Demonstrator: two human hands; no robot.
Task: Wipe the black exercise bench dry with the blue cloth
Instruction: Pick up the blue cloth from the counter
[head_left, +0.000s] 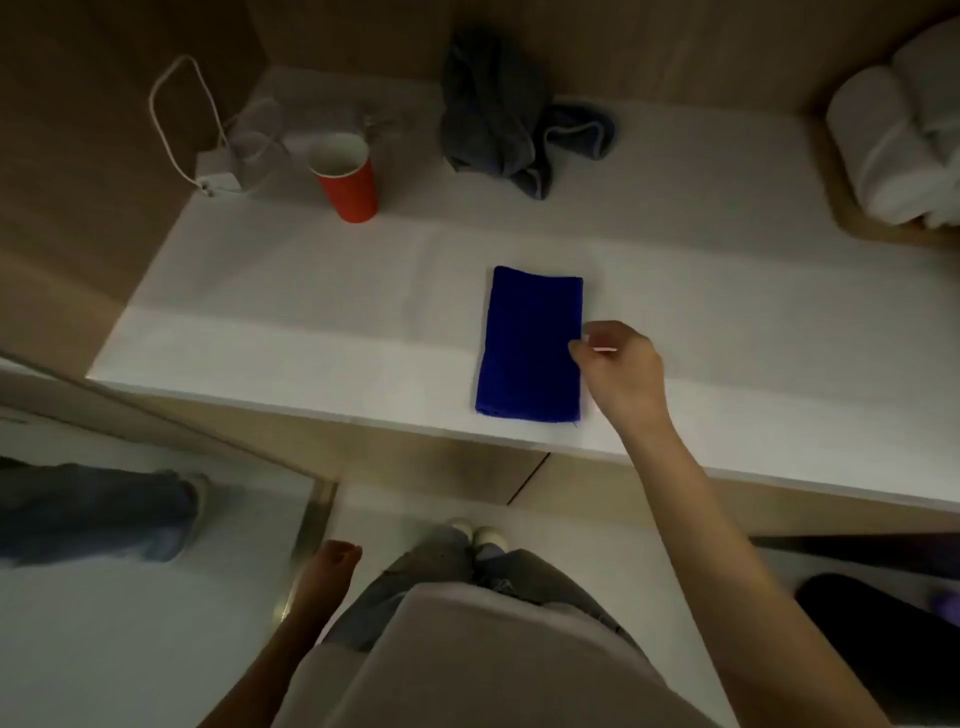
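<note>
A folded blue cloth (530, 343) lies flat near the front edge of a white counter (291, 322). My right hand (621, 371) hovers at the cloth's right edge, fingers curled, fingertips touching or almost touching the fabric; I cannot tell whether it grips it. My left hand (332, 564) hangs low beside my leg with its fingers curled and nothing in it. A black rounded shape (862, 618) at the bottom right may be the exercise bench; only a part of it shows.
On the counter stand a red paper cup (349, 182), clear plastic cups (260, 150), a white charger with cable (218, 182) and a crumpled grey towel (498, 130). Rolled white towels (898, 140) sit in a tray at the back right. A mirror panel (130, 519) is on the left.
</note>
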